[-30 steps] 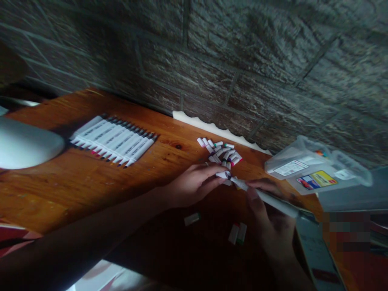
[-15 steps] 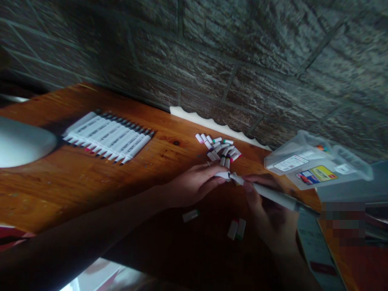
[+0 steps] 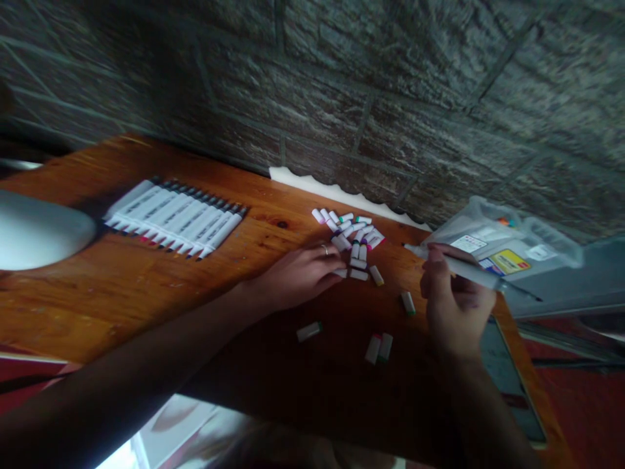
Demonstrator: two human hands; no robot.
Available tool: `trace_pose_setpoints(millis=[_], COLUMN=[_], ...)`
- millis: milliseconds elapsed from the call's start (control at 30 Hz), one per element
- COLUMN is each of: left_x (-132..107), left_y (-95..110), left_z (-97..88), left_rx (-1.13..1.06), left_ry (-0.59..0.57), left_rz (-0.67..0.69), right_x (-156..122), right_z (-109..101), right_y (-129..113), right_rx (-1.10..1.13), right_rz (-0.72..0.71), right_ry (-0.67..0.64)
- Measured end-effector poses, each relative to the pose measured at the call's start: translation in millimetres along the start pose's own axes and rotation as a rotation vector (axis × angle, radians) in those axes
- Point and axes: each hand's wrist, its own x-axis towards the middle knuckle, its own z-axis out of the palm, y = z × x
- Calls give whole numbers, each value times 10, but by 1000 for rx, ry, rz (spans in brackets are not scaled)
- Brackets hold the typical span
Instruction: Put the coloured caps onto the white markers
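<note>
My right hand (image 3: 452,293) is closed round a white marker (image 3: 471,270), with both tips bare. The marker is held above the table, in front of the plastic box. My left hand (image 3: 305,273), a ring on one finger, rests low by the heap of marker caps. Its fingertips are closed on a white marker cap (image 3: 340,273). Several white caps (image 3: 361,238) with coloured ends lie heaped beyond it. Other loose caps include one with a green end (image 3: 407,303), another green-ended cap (image 3: 309,331) and a pair (image 3: 379,348) side by side.
Uncapped white markers (image 3: 176,218) lie in a neat row on the wooden table (image 3: 263,228). A rounded white object (image 3: 43,228) stands at the left. A clear plastic box (image 3: 508,241) is at the right, near a flat phone-like device (image 3: 512,384). A stone-patterned wall (image 3: 322,104) rises behind.
My right hand has moved right and up with the marker, away from my left hand. The marker's near tip has come out of the cap. My left hand has drawn slightly back left.
</note>
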Motion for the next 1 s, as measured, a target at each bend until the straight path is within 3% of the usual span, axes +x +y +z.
trace_pose_setpoints(millis=[133,233,333,433,533,633,733,867,1000], left_x=[-1,-141,-436,-707,-732,-492,-133,254,369], left_y=[2,222,524,684,654,555,474,433,401], left_z=[-99,-244,-331,-321,-301,-338,-388,-376,-272], left_rx=[100,114,76,58,-43,-410,-1001,-1628,-1759], left_ry=[-12,-18,-139,-268,-179,61,211,237,141], left_rz=[-39,-115,-193,-246,-290,-283,-351,-603,-596], right_x=[2,-24,-43,-45,-55,-85,-117,-156,-190], right_z=[88,136,162,163,149,135,138,160,157], right_y=[-74,-70,-56,-73,-113,-137,-138,-174,-271], right_rx=[66,115,149,145,174,204,233,272,230], right_rz=[88,115,130,135,140,122,110,93,39], right_ry=[38,6,16,19,1,5,7,16,-8])
